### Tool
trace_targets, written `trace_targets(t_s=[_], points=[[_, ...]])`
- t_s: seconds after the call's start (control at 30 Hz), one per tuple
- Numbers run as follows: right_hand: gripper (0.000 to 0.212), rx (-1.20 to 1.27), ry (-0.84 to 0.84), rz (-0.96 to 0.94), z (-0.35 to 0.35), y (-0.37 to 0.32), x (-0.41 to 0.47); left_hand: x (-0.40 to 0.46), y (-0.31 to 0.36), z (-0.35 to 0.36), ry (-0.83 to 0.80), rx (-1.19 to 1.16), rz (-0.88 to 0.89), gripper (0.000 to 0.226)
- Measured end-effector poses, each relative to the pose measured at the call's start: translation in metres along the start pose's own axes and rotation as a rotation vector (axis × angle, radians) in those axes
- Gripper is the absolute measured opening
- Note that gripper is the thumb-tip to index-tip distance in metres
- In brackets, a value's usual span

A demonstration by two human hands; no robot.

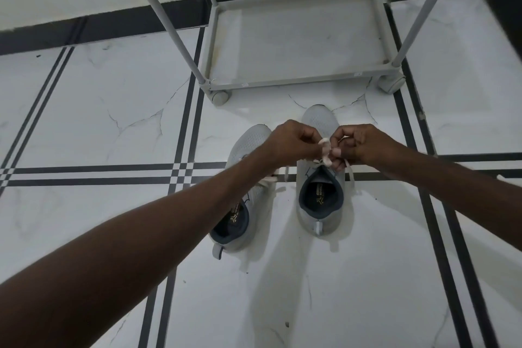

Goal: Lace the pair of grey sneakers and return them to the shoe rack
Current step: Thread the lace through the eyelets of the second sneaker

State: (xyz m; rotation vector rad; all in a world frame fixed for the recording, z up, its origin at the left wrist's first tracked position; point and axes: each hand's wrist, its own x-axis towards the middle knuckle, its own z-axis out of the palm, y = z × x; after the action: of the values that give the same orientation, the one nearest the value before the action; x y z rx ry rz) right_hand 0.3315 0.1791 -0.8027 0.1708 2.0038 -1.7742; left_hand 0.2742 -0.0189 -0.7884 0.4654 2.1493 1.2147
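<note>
Both hands pinch the pale lace [324, 151] over the right-hand sneaker [322, 195]: the left hand [293, 143] and the right hand [357, 147] each close their fingers on a loop of it. The other sneaker [243, 178] sits just beside, under the left forearm. Both stand on the tiled floor [99, 110], near the shoe rack [293, 37].

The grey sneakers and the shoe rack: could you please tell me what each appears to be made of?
The grey sneakers look like knitted mesh fabric, matt, with a fine woven texture on the toes and a darker padded collar. The shoe rack looks like painted metal or plastic tubing, smooth pale grey; which one is unclear. Its bottom shelf looks like a thin fabric or plastic sheet.
</note>
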Motion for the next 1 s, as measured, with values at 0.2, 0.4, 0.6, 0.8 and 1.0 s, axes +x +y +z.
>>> trace_targets(t_s=[0.2,0.4,0.6,0.8,1.0], points=[[0.014,0.040,-0.070,0.099,-0.003,-0.007,-0.001,-0.005,0.001,0.020,0.271,0.722,0.401,0.010],[0.031,-0.092,-0.067,0.144,0.010,-0.013,-0.003,-0.011,0.004,0.034,0.358,0.734,0.494,0.008],[0.012,-0.198,0.204,0.040,0.008,-0.003,-0.004,-0.014,-0.003,0.028,0.350,0.591,0.407,0.009],[0.016,-0.412,0.440,-0.052,0.019,0.005,-0.003,-0.034,-0.021,0.030,0.265,0.565,0.333,0.006],[0.020,-0.603,0.656,0.061,-0.015,0.033,0.007,-0.055,-0.045,0.023,0.107,0.620,0.344,0.012]])
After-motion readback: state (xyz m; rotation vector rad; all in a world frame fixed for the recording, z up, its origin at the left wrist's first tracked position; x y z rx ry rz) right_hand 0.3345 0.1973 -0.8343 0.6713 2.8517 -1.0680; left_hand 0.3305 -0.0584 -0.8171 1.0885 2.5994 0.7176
